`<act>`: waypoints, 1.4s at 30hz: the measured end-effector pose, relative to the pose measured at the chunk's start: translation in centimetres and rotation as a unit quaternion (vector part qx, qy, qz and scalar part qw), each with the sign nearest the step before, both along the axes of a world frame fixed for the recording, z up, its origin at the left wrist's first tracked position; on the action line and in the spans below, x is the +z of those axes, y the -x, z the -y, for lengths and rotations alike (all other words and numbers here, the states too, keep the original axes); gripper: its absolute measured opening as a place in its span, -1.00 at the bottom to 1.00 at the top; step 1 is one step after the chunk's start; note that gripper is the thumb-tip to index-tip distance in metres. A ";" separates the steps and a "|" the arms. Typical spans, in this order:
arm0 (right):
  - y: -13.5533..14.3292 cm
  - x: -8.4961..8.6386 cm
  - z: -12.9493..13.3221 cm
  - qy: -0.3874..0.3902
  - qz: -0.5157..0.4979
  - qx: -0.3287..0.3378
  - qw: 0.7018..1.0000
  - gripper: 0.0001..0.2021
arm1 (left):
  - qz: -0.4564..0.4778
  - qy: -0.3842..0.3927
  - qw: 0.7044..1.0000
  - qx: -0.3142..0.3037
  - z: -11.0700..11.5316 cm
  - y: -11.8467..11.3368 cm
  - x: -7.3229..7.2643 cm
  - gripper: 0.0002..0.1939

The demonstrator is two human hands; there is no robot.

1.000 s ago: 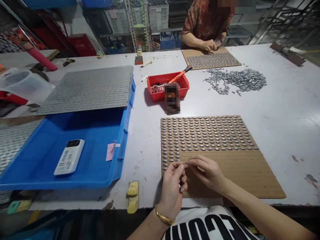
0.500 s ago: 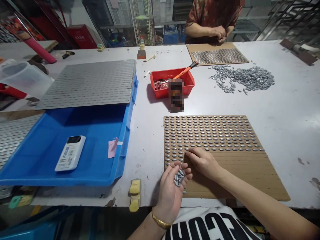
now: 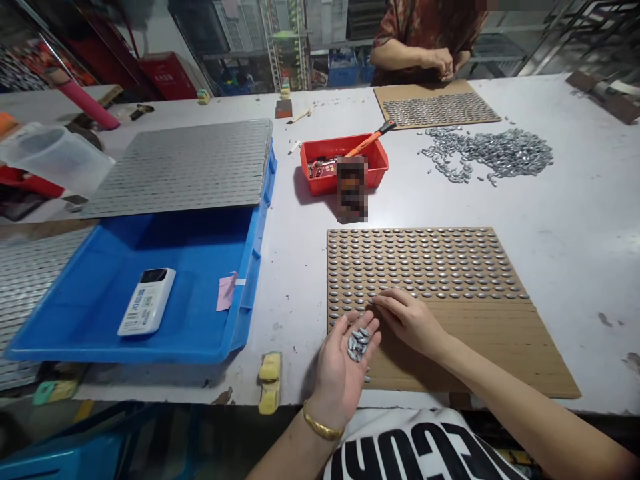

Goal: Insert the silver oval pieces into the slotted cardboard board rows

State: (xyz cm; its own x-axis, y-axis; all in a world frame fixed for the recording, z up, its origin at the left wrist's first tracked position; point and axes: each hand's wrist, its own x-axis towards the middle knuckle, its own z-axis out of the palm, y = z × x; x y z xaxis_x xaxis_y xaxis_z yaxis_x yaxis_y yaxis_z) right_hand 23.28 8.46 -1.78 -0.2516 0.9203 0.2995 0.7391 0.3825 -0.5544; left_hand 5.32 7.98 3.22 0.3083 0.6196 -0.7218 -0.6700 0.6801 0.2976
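Note:
My left hand (image 3: 345,360) is palm up and cupped, holding a small heap of silver spindle-shaped metal pieces (image 3: 359,343). It hovers over the near left part of a brown cardboard board (image 3: 480,353). Rows of the same pieces (image 3: 415,257) fill the far half of that board, with a few more down its left side. At the near end of these rows my right hand (image 3: 407,320) rests close to the cardboard, thumb and fingers pinched on one metal piece (image 3: 375,301). Its other fingers hide part of the board.
A red bin (image 3: 313,187) with an orange-handled tool (image 3: 370,142) stands beyond the board. Loose pieces (image 3: 515,153) lie piled at far right, near a co-worker's hands (image 3: 443,63). Left is a blue tray (image 3: 200,350) holding a white device (image 3: 147,303), under a filled board (image 3: 190,167).
My left hand has opened flatter, showing more of the metal pieces in its palm. My right hand stays pinched at nearly the same spot. The view has shifted slightly.

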 end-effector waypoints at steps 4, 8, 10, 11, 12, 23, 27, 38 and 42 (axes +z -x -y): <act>1.0 2.9 0.9 0.037 -0.001 0.067 0.997 -0.62 | -0.012 -0.009 1.000 -0.007 -0.1 -0.3 0.0 -0.77; 1.5 3.8 1.5 0.084 -0.007 0.095 0.992 -0.72 | -0.026 0.003 0.999 -0.029 0.0 -0.6 0.1 -0.75; 1.3 3.7 1.9 0.118 -0.046 0.082 0.989 -0.79 | -0.029 -0.004 0.999 -0.035 0.1 -0.6 0.1 -0.75; 1.1 3.7 2.1 0.135 -0.062 0.074 0.986 -0.82 | -0.030 -0.005 0.999 -0.036 0.2 -0.5 0.0 -0.76; 0.9 3.6 2.3 0.148 -0.074 0.069 0.984 -0.84 | -0.030 -0.005 0.999 -0.035 0.3 -0.5 0.0 -0.76; -2.6 -0.7 1.1 -0.012 0.037 -0.025 0.999 -0.77 | -0.021 -0.002 1.000 -0.018 0.2 -1.2 0.5 -0.78; -2.7 -1.7 0.6 -0.039 0.121 0.005 0.992 -0.75 | -0.021 0.006 1.000 -0.020 0.5 -1.4 0.3 -0.77; -2.0 0.1 0.6 -0.017 0.095 -0.006 0.995 -0.74 | 0.018 0.011 0.999 -0.024 0.1 -1.3 0.0 -0.75; -0.2 2.9 1.3 0.010 0.036 0.056 0.998 -0.66 | 0.034 -0.023 0.999 -0.029 -0.1 -1.7 -0.1 -0.75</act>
